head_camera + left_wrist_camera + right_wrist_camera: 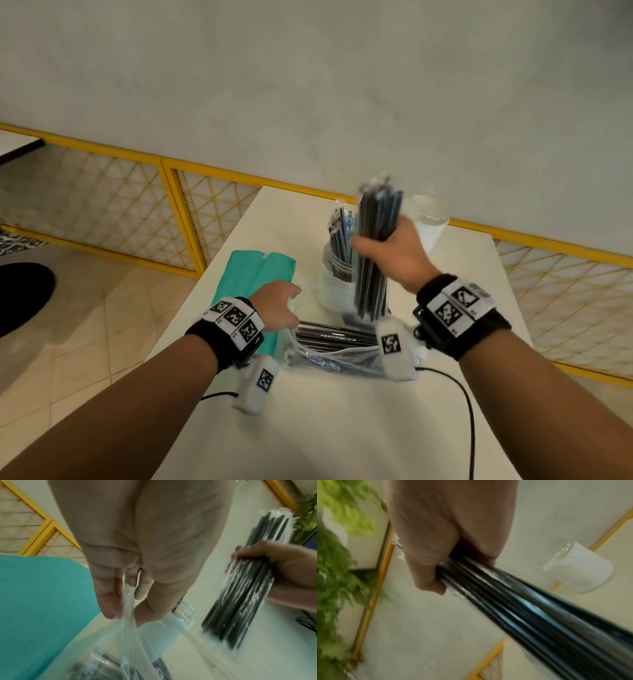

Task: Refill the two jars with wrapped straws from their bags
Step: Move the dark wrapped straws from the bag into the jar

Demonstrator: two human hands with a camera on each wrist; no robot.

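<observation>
My right hand (387, 253) grips a thick bundle of black wrapped straws (375, 253), held upright above the table beside the near glass jar (334, 270), which holds several black straws. The same bundle of straws (522, 608) fills the right wrist view and shows as blurred straws (240, 588) in the left wrist view. My left hand (277, 305) pinches the mouth of the clear plastic bag (329, 346), which lies on the table with more black straws inside; the pinched bag film (126, 615) hangs from my fingers. A second glass jar (428, 219) stands behind my right hand.
A teal bag (253, 291) lies flat at the table's left side, under my left wrist. The white table (342, 428) ends at a yellow lattice railing (171, 205). Black cables (469, 411) trail off the front. Green foliage (337, 561) shows in the right wrist view.
</observation>
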